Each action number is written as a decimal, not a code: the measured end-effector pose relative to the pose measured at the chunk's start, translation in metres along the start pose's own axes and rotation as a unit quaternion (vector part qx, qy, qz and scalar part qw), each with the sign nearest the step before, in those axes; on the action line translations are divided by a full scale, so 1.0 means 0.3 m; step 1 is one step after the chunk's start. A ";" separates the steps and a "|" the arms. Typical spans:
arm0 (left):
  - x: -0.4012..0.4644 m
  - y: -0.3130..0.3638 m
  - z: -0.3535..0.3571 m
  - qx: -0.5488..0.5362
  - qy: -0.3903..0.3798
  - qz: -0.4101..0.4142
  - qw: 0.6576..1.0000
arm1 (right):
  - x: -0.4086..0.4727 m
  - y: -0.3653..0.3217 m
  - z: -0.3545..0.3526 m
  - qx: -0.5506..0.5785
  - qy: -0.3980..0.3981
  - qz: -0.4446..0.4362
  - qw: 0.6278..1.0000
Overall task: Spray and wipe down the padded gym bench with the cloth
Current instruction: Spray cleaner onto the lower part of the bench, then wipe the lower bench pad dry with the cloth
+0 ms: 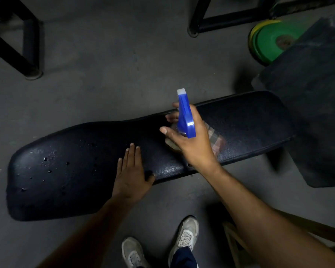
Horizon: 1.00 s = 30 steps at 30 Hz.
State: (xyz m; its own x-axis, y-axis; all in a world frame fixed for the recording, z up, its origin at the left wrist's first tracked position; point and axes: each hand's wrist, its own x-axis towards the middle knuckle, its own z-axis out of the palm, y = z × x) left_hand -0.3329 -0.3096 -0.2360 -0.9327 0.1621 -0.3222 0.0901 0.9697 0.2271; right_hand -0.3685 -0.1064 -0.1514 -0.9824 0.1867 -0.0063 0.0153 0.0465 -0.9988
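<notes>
Over the wet black bench (70, 171), the right hand (190, 140) grips a spray bottle (185, 115); the left hand (131, 175) lies flat, fingers spread.

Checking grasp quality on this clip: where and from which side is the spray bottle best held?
By the neck just under the blue trigger head, coming from behind, as the right hand does. The nozzle points away from the person over the bench, so a rear grip leaves fingers free to reach the trigger. The bottle body is mostly hidden by the hand.
</notes>
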 end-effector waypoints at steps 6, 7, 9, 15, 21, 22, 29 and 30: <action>-0.010 -0.008 0.002 0.016 0.000 -0.013 1.000 | -0.019 0.044 -0.059 0.006 -0.014 -0.003 1.000; -0.011 -0.009 0.002 0.017 0.000 -0.013 1.000 | -0.024 0.050 -0.071 -0.002 -0.023 -0.006 1.000; -0.012 -0.012 -0.002 0.016 0.005 -0.015 1.000 | -0.039 0.072 -0.103 -0.025 -0.038 -0.001 0.999; -0.008 -0.012 -0.017 0.014 0.004 -0.014 1.000 | -0.128 0.218 -0.253 -0.238 -0.052 0.053 0.968; -0.023 -0.007 0.004 0.015 0.000 -0.007 1.000 | -0.114 0.362 -0.322 -0.499 -0.125 0.101 0.852; -0.029 -0.008 0.009 0.019 0.002 -0.005 1.000 | -0.109 0.375 -0.321 -0.504 -0.138 0.110 0.845; -0.082 -0.036 0.028 0.021 -0.004 -0.007 1.000 | -0.220 0.398 -0.314 -0.464 -0.092 0.092 0.876; -0.086 -0.040 0.027 0.018 -0.002 -0.008 1.000 | -0.242 0.392 -0.313 -0.464 -0.087 0.098 0.876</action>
State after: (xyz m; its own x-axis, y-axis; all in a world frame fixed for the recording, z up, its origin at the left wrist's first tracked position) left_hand -0.3070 -0.3240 -0.2377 -0.9325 0.1478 -0.3296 0.0886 0.9782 0.1881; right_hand -0.2781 -0.0224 -0.2638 -0.9562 0.1324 -0.2609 0.2529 0.8226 -0.5094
